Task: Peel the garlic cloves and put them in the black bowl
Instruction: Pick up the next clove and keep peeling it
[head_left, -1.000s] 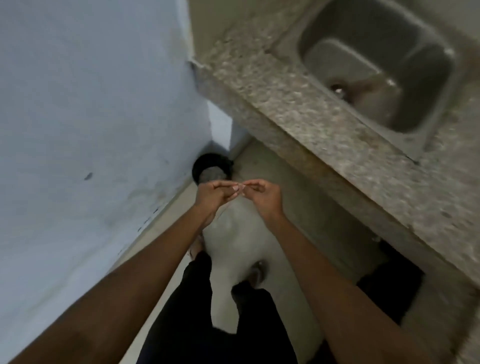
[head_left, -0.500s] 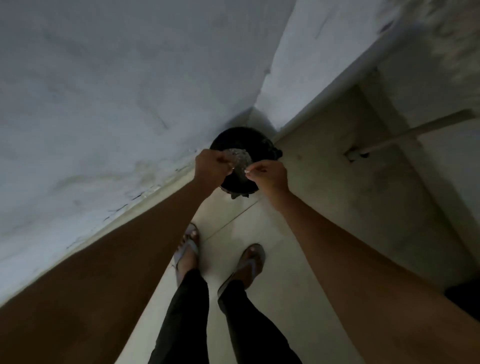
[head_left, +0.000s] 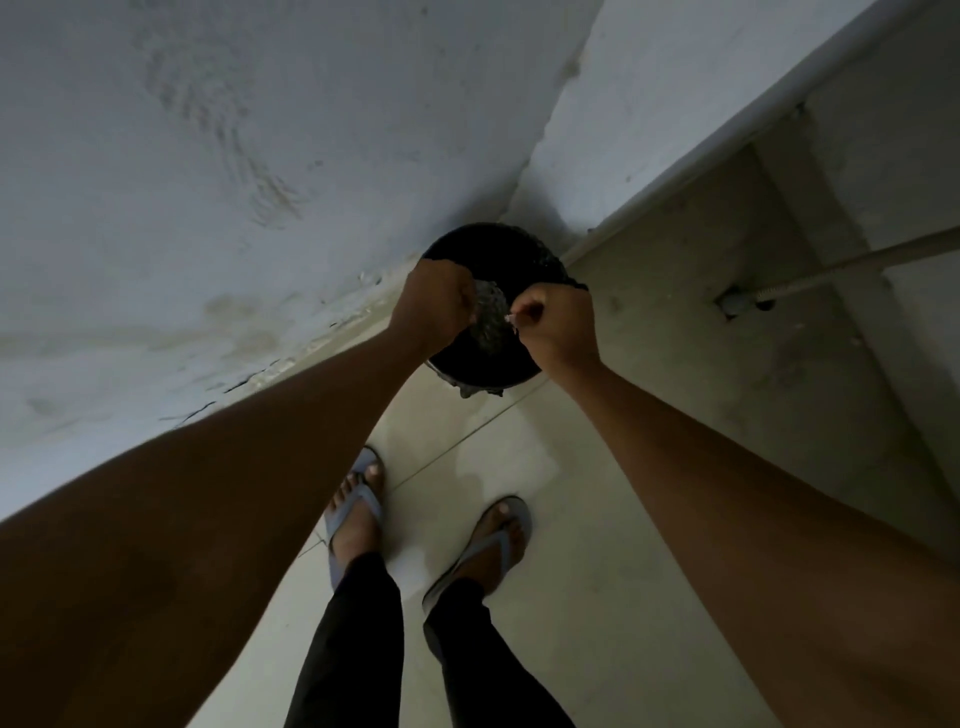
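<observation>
Seen from above, at a kitchen corner. At nine o'clock, a pale stained wall (head_left: 197, 171), cracked near its base. Toward centre, just left of twelve o'clock, the left hand (head_left: 434, 304), fingers curled downward over a black bin (head_left: 493, 358) standing on the floor in the corner (grey crumpled matter inside; contents too dim to name); whether anything lies in that curled grasp, cannot tell. Just right of it, the right hand (head_left: 558, 330), fingers curled and pinching a small pale scrap (head_left: 511, 317) at the fingertips, possibly garlic skin or a clove, too small to tell. Both hands above the bin's mouth, near each other but apart. At six o'clock, two feet in grey flip-flops (head_left: 358, 512) on pale floor tiles (head_left: 571, 545), below dark trousers. At two o'clock, a thin pipe (head_left: 831, 267) entering the floor. No black bowl in sight.
</observation>
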